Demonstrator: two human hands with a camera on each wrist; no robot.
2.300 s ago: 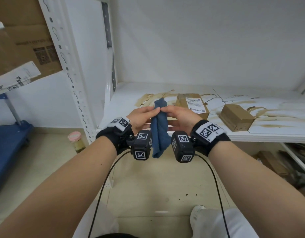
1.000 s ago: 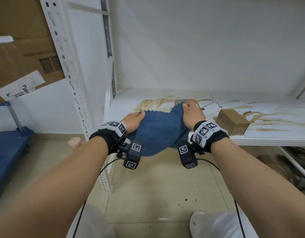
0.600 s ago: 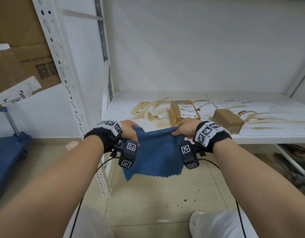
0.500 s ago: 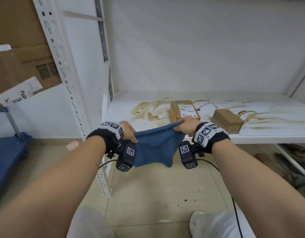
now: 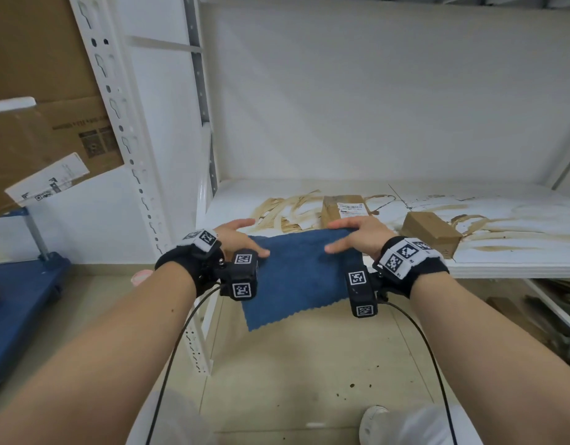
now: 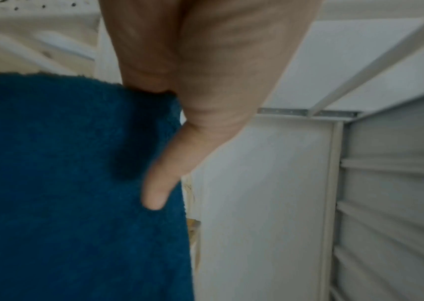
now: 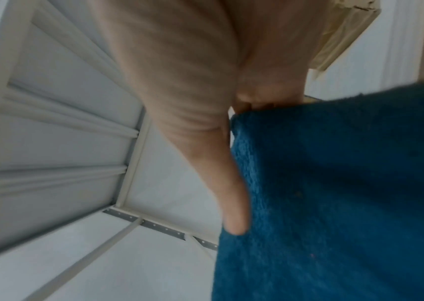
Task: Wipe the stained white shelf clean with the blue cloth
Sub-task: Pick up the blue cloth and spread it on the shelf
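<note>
The blue cloth (image 5: 296, 274) is stretched flat between my two hands at the front edge of the white shelf (image 5: 518, 248), its lower part hanging over the floor. My left hand (image 5: 238, 239) pinches the cloth's left top corner, thumb lying on the fabric (image 6: 64, 183). My right hand (image 5: 357, 236) pinches the right top corner, thumb on the cloth (image 7: 347, 203). Brown smeared stains (image 5: 286, 210) spread across the shelf just beyond the cloth and run on to the right.
Two cardboard boxes stand on the shelf: a labelled one (image 5: 344, 210) behind my right hand, a smaller one (image 5: 431, 232) to its right. A perforated white upright (image 5: 129, 155) rises at left. A blue cart (image 5: 17, 300) and a pink-lidded jar (image 5: 141, 277) are on the floor.
The cloth went from a hanging bunch to a wide, taut sheet. My hands moved apart and lifted its top edge to the shelf's front edge.
</note>
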